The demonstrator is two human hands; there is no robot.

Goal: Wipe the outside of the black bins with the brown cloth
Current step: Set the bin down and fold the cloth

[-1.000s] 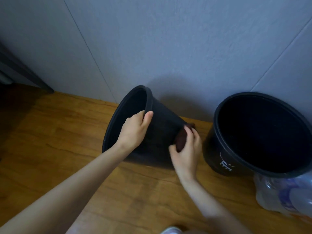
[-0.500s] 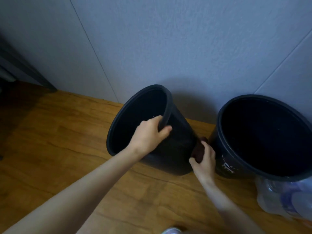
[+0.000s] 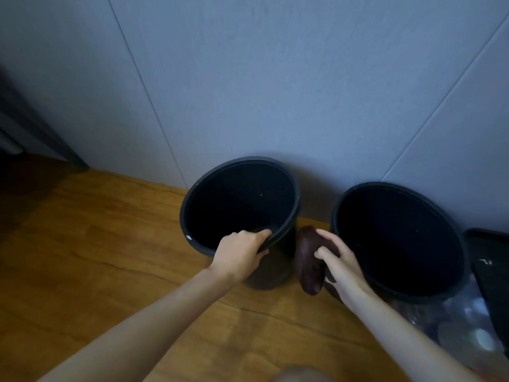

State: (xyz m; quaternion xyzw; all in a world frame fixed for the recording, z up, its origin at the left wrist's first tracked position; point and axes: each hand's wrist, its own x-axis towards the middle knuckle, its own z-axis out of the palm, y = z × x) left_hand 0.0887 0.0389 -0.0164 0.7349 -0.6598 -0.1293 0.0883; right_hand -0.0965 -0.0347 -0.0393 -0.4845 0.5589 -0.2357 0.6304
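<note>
head view: two black bins (image 3: 239, 205) (image 3: 399, 238), one brown cloth (image 3: 308, 260) in right hand (image 3: 341, 263)

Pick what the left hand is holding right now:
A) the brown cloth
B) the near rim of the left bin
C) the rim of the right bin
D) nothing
B: the left hand grips the near rim of the left black bin, fingers hooked inside, while the right hand holds the brown cloth.

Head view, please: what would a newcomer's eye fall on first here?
The left bin and right bin, both black, stand on the wooden floor by the grey wall. The left hand grips the left bin's near rim, while the right hand holds the brown cloth between the bins.
</note>
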